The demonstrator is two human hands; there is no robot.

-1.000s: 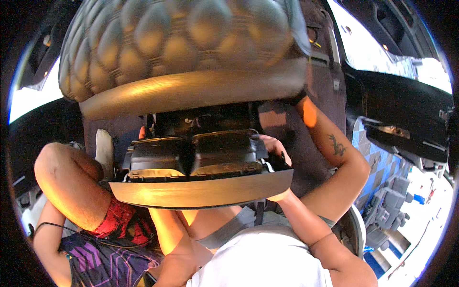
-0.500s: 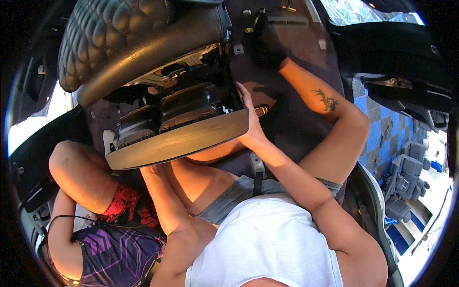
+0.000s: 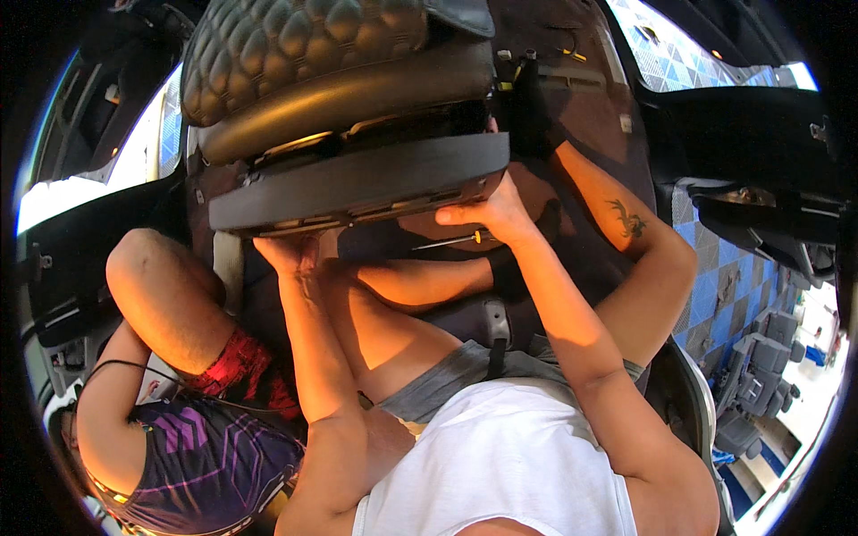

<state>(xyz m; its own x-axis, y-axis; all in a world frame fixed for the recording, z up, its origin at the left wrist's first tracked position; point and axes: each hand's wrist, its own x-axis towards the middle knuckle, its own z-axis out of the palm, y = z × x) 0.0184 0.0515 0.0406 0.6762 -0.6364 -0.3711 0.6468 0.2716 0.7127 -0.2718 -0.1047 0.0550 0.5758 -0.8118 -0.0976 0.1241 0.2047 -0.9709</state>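
A long dark curved panel [image 3: 357,174] lies crosswise at the base of a quilted black leather seat [image 3: 304,45], with plastic housings partly hidden behind it. My left hand [image 3: 288,255] grips the panel's lower edge near its left end, fingers tucked underneath. My right hand [image 3: 487,210] holds it at the right end, thumb stretched along the lower edge. Below the panel, near my right hand, a yellow-handled screwdriver [image 3: 479,237] lies on the brown carpet [image 3: 585,125].
A co-worker [image 3: 174,456] in a dark purple-patterned top and red shorts lies close at my left. My bent legs [image 3: 643,295] surround the work. A black door [image 3: 742,134] stands open at the right, beyond it blue-grey checked flooring [image 3: 706,277] and detached grey seats [image 3: 764,357].
The panel has tipped: its upper edge went toward the seat, hiding most of the housings, and a darker face shows. Both hands came along with it. The screwdriver has come into view.
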